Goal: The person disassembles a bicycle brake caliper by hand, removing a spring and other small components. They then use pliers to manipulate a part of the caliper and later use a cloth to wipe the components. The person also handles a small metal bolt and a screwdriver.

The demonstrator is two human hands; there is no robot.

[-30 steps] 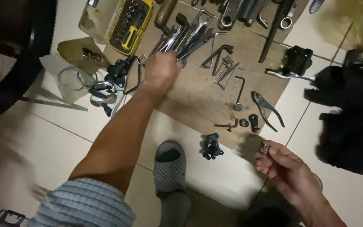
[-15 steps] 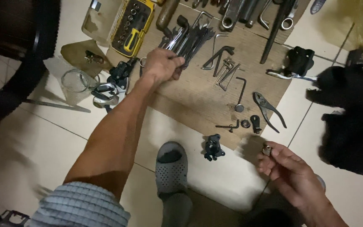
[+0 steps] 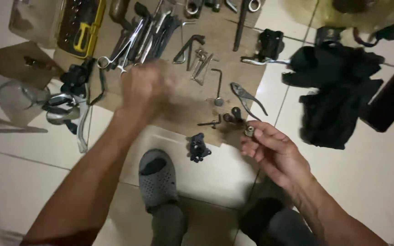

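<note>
My right hand (image 3: 274,152) is low at the right and pinches a small round metal part (image 3: 250,131) between thumb and fingertips, just off the near edge of a brown cardboard sheet (image 3: 183,111). Motion blurs my left hand (image 3: 146,86), which hovers over the cardboard's left half with its fingers curled; I cannot make out whether it holds anything. Behind it lies a pile of wrenches and forceps (image 3: 144,34). Hex keys (image 3: 199,57) and pliers (image 3: 248,98) lie on the cardboard between my hands.
A yellow socket-set case (image 3: 82,25) sits at the far left, with brake levers (image 3: 69,107) and a clear plastic tub (image 3: 14,102) below it. A small black part (image 3: 198,148) lies on the white tile. Black cloth (image 3: 338,91) lies at right. My grey slipper (image 3: 157,178) is near.
My left hand has pulled back from the wrench pile toward me and to the right. The view has moved closer. My right hand still holds the small metal part.
</note>
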